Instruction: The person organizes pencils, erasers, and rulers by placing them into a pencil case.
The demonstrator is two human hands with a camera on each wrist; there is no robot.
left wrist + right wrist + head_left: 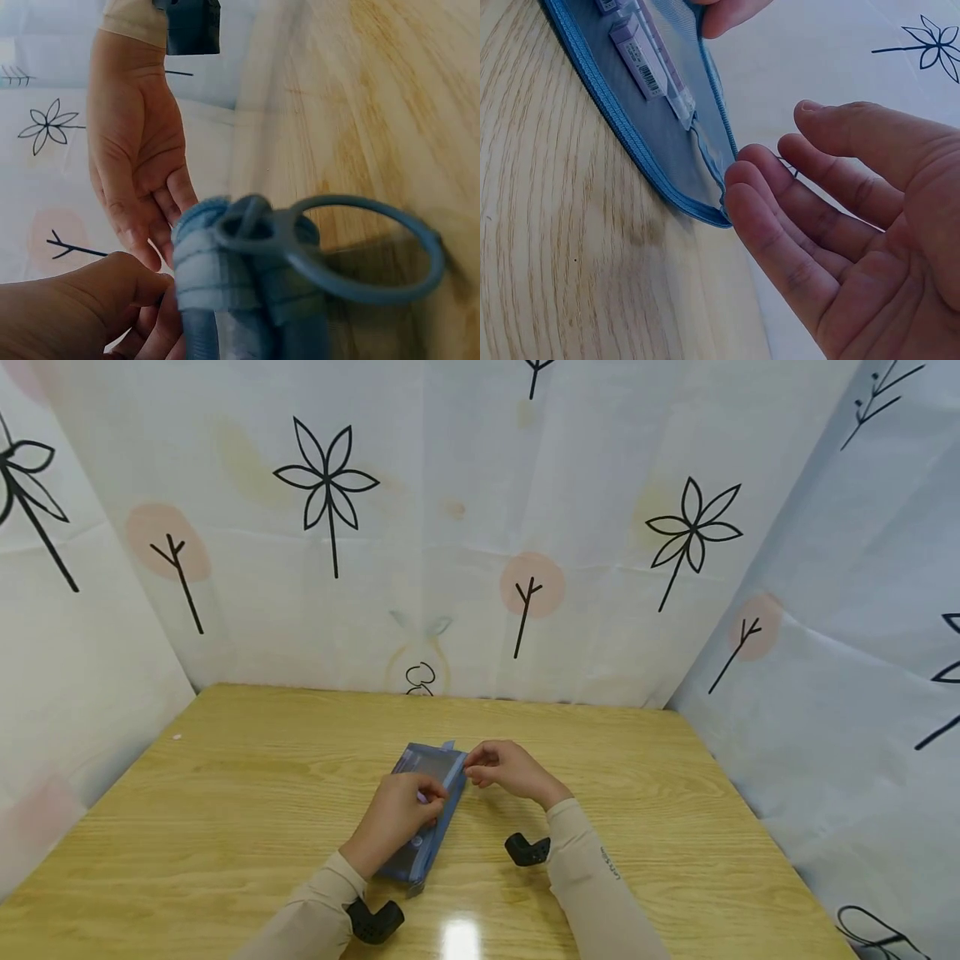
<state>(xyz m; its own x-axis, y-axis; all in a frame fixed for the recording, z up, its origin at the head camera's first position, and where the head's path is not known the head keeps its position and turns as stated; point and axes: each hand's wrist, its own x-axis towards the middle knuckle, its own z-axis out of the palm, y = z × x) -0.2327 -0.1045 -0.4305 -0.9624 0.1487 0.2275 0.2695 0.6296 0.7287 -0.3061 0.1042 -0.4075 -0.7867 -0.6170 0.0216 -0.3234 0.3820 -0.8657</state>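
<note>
A blue see-through zip pouch (431,760) lies on the table, its zip lips parted in the right wrist view. Inside it show an eraser (639,56) with a barcode and a long lilac piece next to it. My left hand (401,814) pinches the upper edge of the pouch with thumb and fingers. At the far corner is my right hand (513,770); its fingertips are right at the zip edge, and the thumb stands apart from the fingers (761,217). A grey-blue ring loop (431,262) sticks out from the pouch's end in the left wrist view.
The pouch stands mid-table on a wood-grain table (262,827). A patterned cloth wall (450,527) rises behind the table and along both sides. Black wrist devices (527,850) sit on both sleeves. A tiny pale speck (177,737) lies at the far left.
</note>
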